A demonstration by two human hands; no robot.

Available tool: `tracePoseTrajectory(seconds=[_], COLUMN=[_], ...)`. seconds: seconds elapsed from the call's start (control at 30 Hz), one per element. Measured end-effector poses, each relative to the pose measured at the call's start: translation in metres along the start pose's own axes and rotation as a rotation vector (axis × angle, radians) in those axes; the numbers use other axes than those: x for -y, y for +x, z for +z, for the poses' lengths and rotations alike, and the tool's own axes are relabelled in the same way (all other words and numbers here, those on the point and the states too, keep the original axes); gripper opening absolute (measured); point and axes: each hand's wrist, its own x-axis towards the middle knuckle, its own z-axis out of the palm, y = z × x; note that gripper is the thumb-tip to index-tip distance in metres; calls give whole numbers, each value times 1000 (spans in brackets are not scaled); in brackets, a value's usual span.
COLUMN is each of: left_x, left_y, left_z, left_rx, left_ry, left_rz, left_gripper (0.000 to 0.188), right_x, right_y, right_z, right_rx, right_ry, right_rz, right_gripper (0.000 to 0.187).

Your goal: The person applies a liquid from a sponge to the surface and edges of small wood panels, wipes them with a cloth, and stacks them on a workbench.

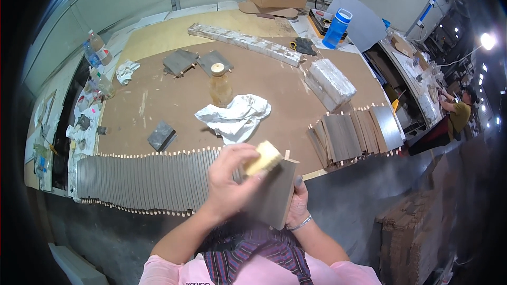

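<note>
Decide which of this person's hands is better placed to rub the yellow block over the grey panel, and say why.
Probably the left hand: it grips the yellow block over the face of the grey panel, while the right hand holds the panel's edge.

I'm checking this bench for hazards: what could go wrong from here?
The row of grey panels lines the near edge of the table, close to the left forearm; a bump might send some to the floor.

The panel in the right hand has a peg jutting out near the left hand's yellow sponge, which could snag.

The jar stands close to the crumpled white cloth; grabbing that carelessly might tip it.
</note>
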Motion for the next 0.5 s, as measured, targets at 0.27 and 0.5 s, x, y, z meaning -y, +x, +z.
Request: tracePoseTrajectory(seconds=[0.27,0.5], left_x=[5,-3], left_y=[-4,-1], left_z=[7,17], left_rx=[-57,-16], left_ry=[92,58], left_rz=[-30,132], left_gripper=[31,34], right_x=[7,14], right_y=[-10,-13], right_z=[10,14], right_rx=[28,100], right_ry=[-155,-204], right_rz=[-25,-69], right_gripper=[70,81])
